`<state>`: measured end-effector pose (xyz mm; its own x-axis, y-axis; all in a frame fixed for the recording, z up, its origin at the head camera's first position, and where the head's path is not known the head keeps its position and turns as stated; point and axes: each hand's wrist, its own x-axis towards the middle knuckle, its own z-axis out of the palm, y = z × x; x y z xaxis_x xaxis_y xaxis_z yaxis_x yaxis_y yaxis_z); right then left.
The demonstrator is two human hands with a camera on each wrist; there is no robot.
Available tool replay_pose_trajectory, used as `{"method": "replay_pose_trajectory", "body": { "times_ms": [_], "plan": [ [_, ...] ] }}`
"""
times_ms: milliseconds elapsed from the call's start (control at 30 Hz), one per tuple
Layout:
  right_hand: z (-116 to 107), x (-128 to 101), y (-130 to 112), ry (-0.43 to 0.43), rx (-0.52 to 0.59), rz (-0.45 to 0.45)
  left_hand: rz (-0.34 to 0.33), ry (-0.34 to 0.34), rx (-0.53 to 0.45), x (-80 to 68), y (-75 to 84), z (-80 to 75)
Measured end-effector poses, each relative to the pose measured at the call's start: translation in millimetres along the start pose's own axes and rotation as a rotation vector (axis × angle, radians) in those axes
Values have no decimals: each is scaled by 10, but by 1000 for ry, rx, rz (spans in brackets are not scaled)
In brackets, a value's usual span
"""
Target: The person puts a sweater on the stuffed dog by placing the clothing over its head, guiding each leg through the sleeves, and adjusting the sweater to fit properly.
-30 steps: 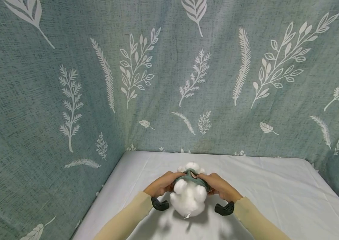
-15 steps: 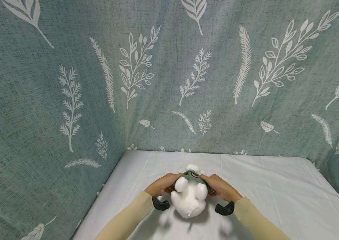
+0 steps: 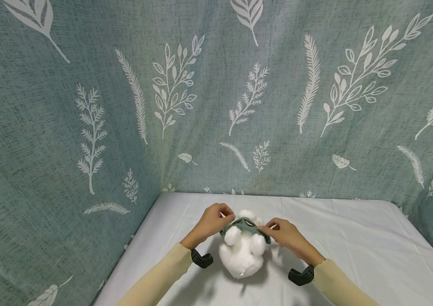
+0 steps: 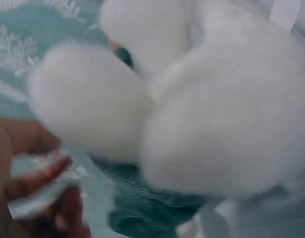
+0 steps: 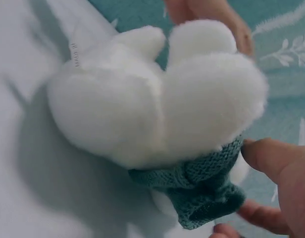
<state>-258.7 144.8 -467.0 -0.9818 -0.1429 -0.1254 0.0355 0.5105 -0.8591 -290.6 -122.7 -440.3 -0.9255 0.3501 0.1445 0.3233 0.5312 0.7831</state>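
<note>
A white plush toy (image 3: 242, 250) lies on the pale surface (image 3: 354, 246), just in front of the leaf-printed curtain (image 3: 216, 97), with both of a person's hands at its far end. A knitted green garment (image 3: 245, 225) is bunched around the toy's upper body, and the toy's rounded bottom points toward the wearer at 6 o'clock.

The left hand (image 3: 212, 223) sits at about 10 o'clock from the toy, wrist raised and bent, its fingers (image 3: 227, 211) curled down onto the garment's left edge; the left wrist view, blurred, shows fingertips pinching pale fabric beside the white fur (image 4: 192, 109). The right hand (image 3: 287, 238) reaches in from 3 o'clock, forearm low along the surface, thumb and fingers closed on the garment's right edge. In the right wrist view the knitted band (image 5: 202, 186) wraps the toy below its two round limbs, with the right thumb (image 5: 269, 158) touching it at the knit's edge.

Both cream sleeves (image 3: 155, 278) run back toward 6 o'clock, each with a dark wrist mount (image 3: 201, 258) beneath.
</note>
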Motion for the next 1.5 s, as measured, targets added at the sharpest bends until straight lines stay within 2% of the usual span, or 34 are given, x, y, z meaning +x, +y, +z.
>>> {"method": "replay_pose_trajectory", "body": {
  "times_ms": [67,133,267,400,567,667,767,900,1000,1167,1333,1500],
  "plan": [
    [-22,-34,-4,27,-13,-40,121,-25,31,-20,88,-13],
    [-39,-60,-2,32,-21,-86,245,-81,65,-30,168,-8],
    [-78,-89,13,-55,-2,-165,448,-222,195,-50,290,60],
    [-99,-102,26,-137,4,-218,561,-285,407,-77,334,160],
    [-69,-99,44,-133,-53,-284,666,-244,676,-109,294,253],
    [-42,-91,69,-109,-83,-307,684,-214,740,-133,263,280],
    [-28,-90,85,-98,-75,-279,689,-183,753,-156,243,300],
    [-43,-86,74,-113,12,-211,685,-107,797,-179,238,344],
    [-78,-82,47,-117,71,-200,659,-52,834,-186,235,389],
    [-183,-119,7,-121,84,-226,612,18,862,-168,251,468],
    [-244,-177,-22,-172,81,-255,577,89,891,-154,266,513],
    [-222,-239,-52,-211,51,-335,520,147,868,-146,278,579]
  ]
}}
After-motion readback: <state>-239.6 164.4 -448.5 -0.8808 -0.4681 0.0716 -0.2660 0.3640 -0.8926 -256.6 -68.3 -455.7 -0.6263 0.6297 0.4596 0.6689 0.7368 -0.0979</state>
